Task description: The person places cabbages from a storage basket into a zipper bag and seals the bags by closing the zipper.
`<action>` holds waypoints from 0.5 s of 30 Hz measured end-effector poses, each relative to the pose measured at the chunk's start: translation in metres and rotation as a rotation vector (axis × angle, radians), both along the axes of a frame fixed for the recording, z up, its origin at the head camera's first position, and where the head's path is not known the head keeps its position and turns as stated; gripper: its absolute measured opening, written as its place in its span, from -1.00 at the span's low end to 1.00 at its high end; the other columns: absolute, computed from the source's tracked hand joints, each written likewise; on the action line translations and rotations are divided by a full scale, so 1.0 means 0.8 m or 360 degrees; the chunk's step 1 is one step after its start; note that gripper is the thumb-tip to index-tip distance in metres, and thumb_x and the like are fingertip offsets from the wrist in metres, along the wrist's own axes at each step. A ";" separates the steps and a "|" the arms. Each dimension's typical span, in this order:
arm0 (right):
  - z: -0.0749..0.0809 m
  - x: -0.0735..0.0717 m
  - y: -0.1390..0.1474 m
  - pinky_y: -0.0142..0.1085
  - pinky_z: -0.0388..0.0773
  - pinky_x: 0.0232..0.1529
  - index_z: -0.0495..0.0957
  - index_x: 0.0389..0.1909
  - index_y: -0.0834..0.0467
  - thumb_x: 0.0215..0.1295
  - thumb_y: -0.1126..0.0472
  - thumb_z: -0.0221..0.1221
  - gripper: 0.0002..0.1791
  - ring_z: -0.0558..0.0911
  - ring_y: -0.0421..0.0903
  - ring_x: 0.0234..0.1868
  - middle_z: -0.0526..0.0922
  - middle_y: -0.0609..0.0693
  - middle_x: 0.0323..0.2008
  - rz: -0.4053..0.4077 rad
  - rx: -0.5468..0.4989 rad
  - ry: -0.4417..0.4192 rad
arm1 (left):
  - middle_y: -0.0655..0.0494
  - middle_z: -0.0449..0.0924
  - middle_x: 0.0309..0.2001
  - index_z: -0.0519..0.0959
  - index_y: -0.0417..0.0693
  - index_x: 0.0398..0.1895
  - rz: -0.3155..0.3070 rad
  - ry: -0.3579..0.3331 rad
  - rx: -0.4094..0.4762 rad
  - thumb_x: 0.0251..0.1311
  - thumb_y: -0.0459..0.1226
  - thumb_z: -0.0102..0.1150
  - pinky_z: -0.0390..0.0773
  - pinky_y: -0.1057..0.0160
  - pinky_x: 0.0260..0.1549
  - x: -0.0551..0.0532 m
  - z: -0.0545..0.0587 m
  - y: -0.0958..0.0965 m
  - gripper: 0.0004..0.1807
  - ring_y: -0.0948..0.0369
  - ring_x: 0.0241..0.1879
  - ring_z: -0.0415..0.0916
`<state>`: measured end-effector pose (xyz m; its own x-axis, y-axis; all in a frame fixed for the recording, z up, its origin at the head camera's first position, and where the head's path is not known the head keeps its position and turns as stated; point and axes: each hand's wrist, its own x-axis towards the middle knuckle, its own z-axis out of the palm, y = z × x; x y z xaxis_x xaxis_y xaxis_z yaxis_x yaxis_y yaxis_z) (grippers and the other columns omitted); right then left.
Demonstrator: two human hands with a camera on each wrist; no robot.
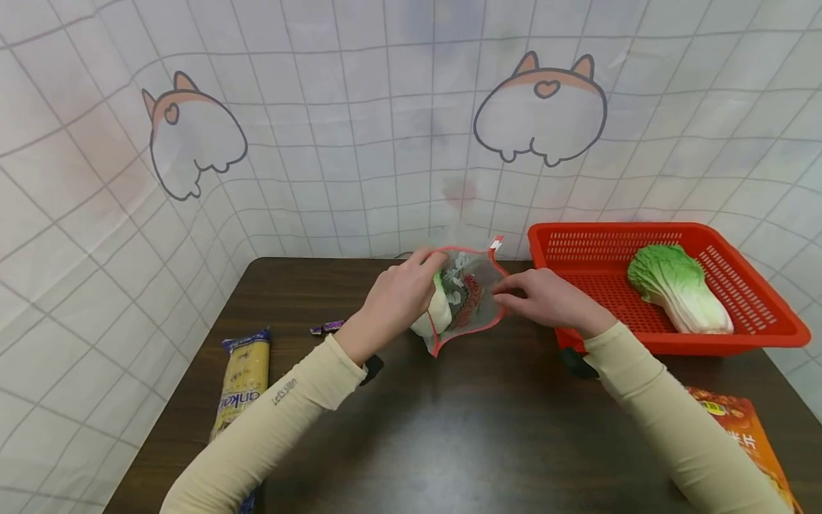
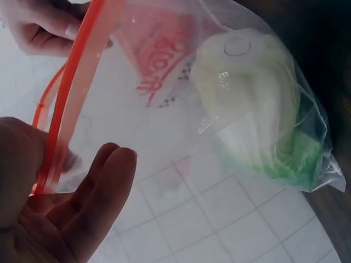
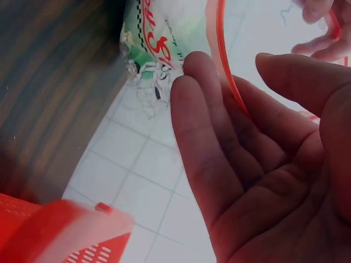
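A clear zip bag (image 1: pixel 472 314) with an orange-red rim stands open-mouthed at the middle of the table. A napa cabbage (image 2: pixel 247 104) lies inside it, pale stem toward the mouth and green leaves at the bottom. My left hand (image 1: pixel 401 296) pinches the rim on the left side, with the thumb and index finger on either side of the edge. At the opposite edge, my right hand (image 1: pixel 549 296) touches the rim; its fingers (image 3: pixel 192 137) extend along the bag and its thumb stands apart from them. Red lettering shows on the bag's wall.
To the right, a red basket (image 1: pixel 578 343) holds a second napa cabbage (image 1: pixel 687 289). An orange packet (image 1: pixel 738 421) lies in front of it, partly behind my right sleeve. On the left are a yellow noodle pack (image 1: pixel 247 371) and a small purple wrapper (image 1: pixel 327 327).
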<state>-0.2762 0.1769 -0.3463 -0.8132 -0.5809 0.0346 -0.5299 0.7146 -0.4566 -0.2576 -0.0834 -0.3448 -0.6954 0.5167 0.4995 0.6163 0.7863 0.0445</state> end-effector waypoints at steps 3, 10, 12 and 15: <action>0.002 0.001 0.001 -0.25 0.49 -0.35 0.65 0.06 0.21 0.39 0.13 0.16 -0.67 0.56 -0.23 -0.46 0.73 -0.07 -0.28 -0.0037 0.0025 -0.0036 | 0.02 0.53 0.08 0.50 -0.08 0.14 0.0024 -0.0019 0.0018 0.23 -0.53 -0.05 0.30 0.29 -0.76 -0.001 0.004 -0.003 -0.56 0.12 -0.64 0.45; 0.008 0.000 0.005 -0.25 0.47 -0.44 0.62 0.08 0.26 0.40 0.13 0.15 -0.64 0.58 -0.22 -0.50 0.71 -0.11 -0.41 -0.0009 0.0068 -0.0131 | 0.00 0.53 0.12 0.51 -0.11 0.17 -0.0039 -0.0022 0.0051 0.23 -0.52 -0.05 0.30 0.30 -0.74 -0.005 0.013 -0.006 -0.55 0.16 -0.64 0.42; 0.009 0.000 0.007 -0.23 0.52 -0.38 0.62 0.08 0.26 0.41 0.11 0.14 -0.63 0.59 -0.25 -0.48 0.71 -0.12 -0.41 0.0033 0.0081 -0.0162 | 0.00 0.54 0.12 0.52 -0.13 0.16 -0.0074 -0.0047 0.0065 0.23 -0.51 -0.06 0.32 0.30 -0.71 -0.005 0.013 -0.007 -0.56 0.16 -0.59 0.47; 0.009 -0.002 0.015 -0.21 0.59 -0.22 0.61 0.09 0.23 0.43 0.08 0.13 -0.62 0.63 -0.27 -0.42 0.70 -0.15 -0.38 0.0114 0.0083 -0.0254 | 0.02 0.57 0.09 0.54 -0.14 0.13 -0.0129 -0.0105 0.0101 0.23 -0.51 -0.07 0.40 0.28 -0.62 -0.006 0.013 -0.007 -0.58 0.16 -0.44 0.56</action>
<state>-0.2776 0.1886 -0.3388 -0.7625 -0.6351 -0.1236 -0.5038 0.7027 -0.5023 -0.2622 -0.0890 -0.3342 -0.6850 0.5414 0.4875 0.6717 0.7284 0.1350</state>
